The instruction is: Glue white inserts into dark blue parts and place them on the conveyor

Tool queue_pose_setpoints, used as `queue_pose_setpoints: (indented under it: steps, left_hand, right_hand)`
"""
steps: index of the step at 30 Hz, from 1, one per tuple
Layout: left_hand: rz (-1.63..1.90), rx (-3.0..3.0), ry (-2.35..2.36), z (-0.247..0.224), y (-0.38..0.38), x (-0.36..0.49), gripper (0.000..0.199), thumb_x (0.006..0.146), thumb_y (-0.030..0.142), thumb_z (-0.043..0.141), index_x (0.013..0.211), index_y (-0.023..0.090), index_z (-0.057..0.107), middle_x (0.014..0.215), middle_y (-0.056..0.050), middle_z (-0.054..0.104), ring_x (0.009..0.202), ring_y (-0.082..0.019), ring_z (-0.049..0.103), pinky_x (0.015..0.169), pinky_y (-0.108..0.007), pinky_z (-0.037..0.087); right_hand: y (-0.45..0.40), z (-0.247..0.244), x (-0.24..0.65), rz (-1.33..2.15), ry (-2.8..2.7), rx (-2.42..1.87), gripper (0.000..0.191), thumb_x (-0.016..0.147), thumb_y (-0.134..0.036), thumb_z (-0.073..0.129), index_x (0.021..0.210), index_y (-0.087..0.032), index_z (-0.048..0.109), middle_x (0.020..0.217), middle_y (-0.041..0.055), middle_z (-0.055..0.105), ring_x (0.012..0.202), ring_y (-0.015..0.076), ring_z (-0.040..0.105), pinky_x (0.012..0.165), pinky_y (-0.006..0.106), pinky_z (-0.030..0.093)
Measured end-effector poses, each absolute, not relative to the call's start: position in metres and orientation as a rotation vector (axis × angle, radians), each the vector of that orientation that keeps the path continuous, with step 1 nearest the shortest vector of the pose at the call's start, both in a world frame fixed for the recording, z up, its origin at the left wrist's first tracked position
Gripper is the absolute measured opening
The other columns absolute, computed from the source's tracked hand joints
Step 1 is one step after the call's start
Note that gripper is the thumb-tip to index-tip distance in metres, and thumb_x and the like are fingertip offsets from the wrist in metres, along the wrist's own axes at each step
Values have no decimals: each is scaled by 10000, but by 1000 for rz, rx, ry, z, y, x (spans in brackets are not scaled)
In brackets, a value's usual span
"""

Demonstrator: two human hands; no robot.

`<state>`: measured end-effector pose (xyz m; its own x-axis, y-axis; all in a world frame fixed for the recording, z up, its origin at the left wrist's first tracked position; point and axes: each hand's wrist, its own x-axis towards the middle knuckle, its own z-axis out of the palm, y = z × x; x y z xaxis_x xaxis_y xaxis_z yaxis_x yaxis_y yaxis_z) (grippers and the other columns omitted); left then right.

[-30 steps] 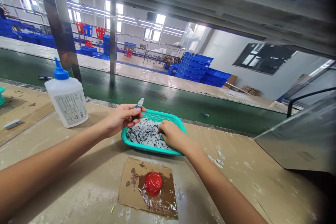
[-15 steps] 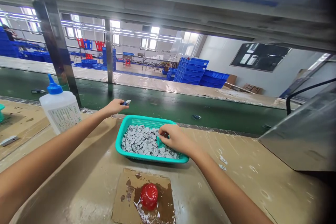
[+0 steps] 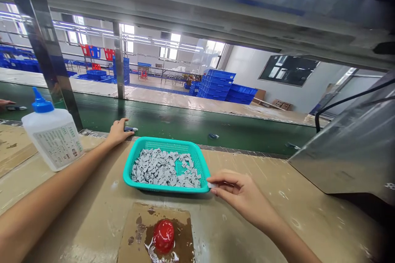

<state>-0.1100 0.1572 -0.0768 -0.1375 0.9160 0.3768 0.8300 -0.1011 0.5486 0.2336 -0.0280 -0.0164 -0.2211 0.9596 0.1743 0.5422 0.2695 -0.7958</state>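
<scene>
We have the teal plastic basket (image 3: 166, 188) on the desk (image 3: 92, 213) in front of us, with a heap of small grey parts (image 3: 163, 170) covering most of its floor; teal mesh shows in one patch toward the right side; that heap is the bulk of what's left. One grey part (image 3: 211, 185) is out of the basket, pinched in the right grip (image 3: 237, 191) just beside the basket's right corner; fingers and thumb are together on it. The left grip (image 3: 117, 132) is curled shut on a small blue-handled tool (image 3: 129, 129) at the far desk edge; we can't tell the tool's exact kind. A white squeeze bottle (image 3: 52, 135) with a blue nozzle stands left of the basket; a red lump (image 3: 163, 236) sits on stained cardboard (image 3: 132, 218) nearer us; small items (image 3: 213, 136) lie on the green conveyor belt (image 3: 173, 125); we can't tell if they count as done; another person's hand (image 3: 5, 102) shows at far left.
</scene>
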Motion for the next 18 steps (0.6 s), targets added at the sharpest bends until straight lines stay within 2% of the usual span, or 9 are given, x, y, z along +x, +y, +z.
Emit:
queue_pose_setpoints:
  steps: [4,8,13,15,18]
  left_hand:
    - [1128,1929,2100,-74,152,-110,385,728,245,456,1085,103,458,1103,-153,485,1083,-262,433,907,-350,343]
    - [1120,1988,2071,-55,155,-93,365,744,172,403,1098,95,441,1108,-139,493,1010,-218,495,871,-313,384]
    - [861,2325,1771,-22,174,-18,199,799,166,432,942,101,555,999,-92,562,926,-180,529,840,-344,412]
    - [717,2470,1599,-14,178,25,204,818,229,468,965,112,548,1029,-81,549,938,-173,522,830,-376,422]
    - [475,2619,1357,-9,177,86,284,813,271,498,1059,132,514,1098,-81,517,953,-181,522,811,-391,443]
  right_hand:
    - [-29,-21,234,570,-1843,-1416,128,709,-234,558,765,-179,659,870,72,656,758,207,631,717,352,559]
    - [-28,-22,237,429,-1830,-1419,185,693,-166,494,764,-187,664,884,72,659,768,208,639,696,336,573]
    - [-31,-23,238,295,-1933,-1435,254,718,-114,423,796,-189,653,867,64,662,807,211,625,707,359,554]
    - [-34,-24,237,254,-1938,-1418,238,723,-118,438,789,-192,655,842,58,659,750,200,624,654,337,551]
    - [-36,-28,236,397,-1855,-1384,172,704,-138,519,770,-186,670,789,50,655,682,174,624,611,283,546]
